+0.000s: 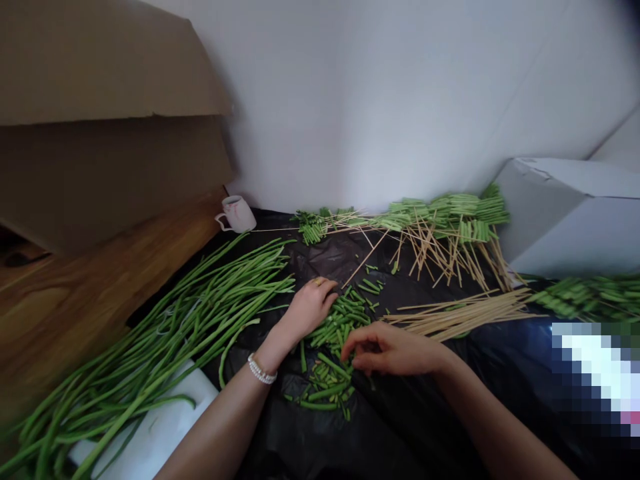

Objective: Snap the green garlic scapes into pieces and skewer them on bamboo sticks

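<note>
A heap of cut green long-bean pieces [345, 320] lies on black plastic sheeting [400, 420]. My left hand [311, 308], with a beaded bracelet at the wrist, rests at the heap's upper left edge, fingers loosely bent and apart. One thin wooden skewer [367, 257] ends close to its fingertips. Over the heap's right side, my right hand [387, 350] has curled fingers with a gap to the thumb; I see nothing held. Just right of it lies a bundle of bare skewers [465, 317]. Uncut long beans [200, 313] spread out on the left.
Skewers threaded with bean pieces [450, 210] line the wall, and more skewered beans [590, 297] lie at the right. A white mug [239, 215] stands at the back left. Cardboard [110, 133] rises on the left, a white box [575, 213] on the right.
</note>
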A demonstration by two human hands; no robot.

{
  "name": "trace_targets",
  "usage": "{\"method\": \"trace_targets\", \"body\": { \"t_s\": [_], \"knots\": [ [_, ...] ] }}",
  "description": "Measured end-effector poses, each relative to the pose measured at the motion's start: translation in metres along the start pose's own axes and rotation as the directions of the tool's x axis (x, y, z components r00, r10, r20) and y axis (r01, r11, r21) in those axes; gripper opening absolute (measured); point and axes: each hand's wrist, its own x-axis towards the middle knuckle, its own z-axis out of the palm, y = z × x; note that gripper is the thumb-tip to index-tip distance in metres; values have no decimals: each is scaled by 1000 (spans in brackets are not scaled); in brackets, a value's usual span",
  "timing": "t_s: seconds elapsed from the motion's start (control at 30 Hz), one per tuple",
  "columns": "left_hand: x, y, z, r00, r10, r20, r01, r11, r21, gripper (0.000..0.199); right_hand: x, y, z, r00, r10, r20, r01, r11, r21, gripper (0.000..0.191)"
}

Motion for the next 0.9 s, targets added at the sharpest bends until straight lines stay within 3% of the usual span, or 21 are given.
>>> {"method": "trace_targets", "body": {
  "t_s": [0.13, 0.27, 0.43, 0.53, 0.63, 0.73, 0.8, 0.9],
  "knots": [
    [1, -11, 3, 997, -77, 25, 79, 992, -103, 19, 4, 5, 5, 999, 32, 37, -31, 999, -20, 24],
    [5, -11, 0, 995, -80, 64, 79, 997, 19, 22, 9, 14, 11, 996, 69, 49, -63, 992, -105, 25],
    [10, -1, -17, 978, -110, 179, 84, 986, 145, 35, 11, 19, 12, 996, 85, 36, -81, 993, -91, 26],
    [8, 10, -41, 981, -114, 158, 95, 988, 123, 39, 10, 17, 12, 997, 73, 33, -69, 991, -113, 26],
    [-2, 19, -82, 972, -185, 144, 171, 980, 102, 41, 10, 15, 12, 997, 73, 24, -70, 990, -122, 24],
    [-22, 20, -128, 923, -341, 181, 279, 914, 295, 38, 10, 16, 12, 997, 68, 21, -65, 990, -122, 23],
    [-37, 14, -153, 900, -398, 178, 289, 851, 439, 36, 10, 17, 12, 997, 71, 19, -69, 990, -123, 23],
    [-59, 2, -173, 880, -464, 97, 305, 710, 635, 41, 10, 18, 12, 997, 77, 17, -74, 990, -122, 23]
  ]
}}
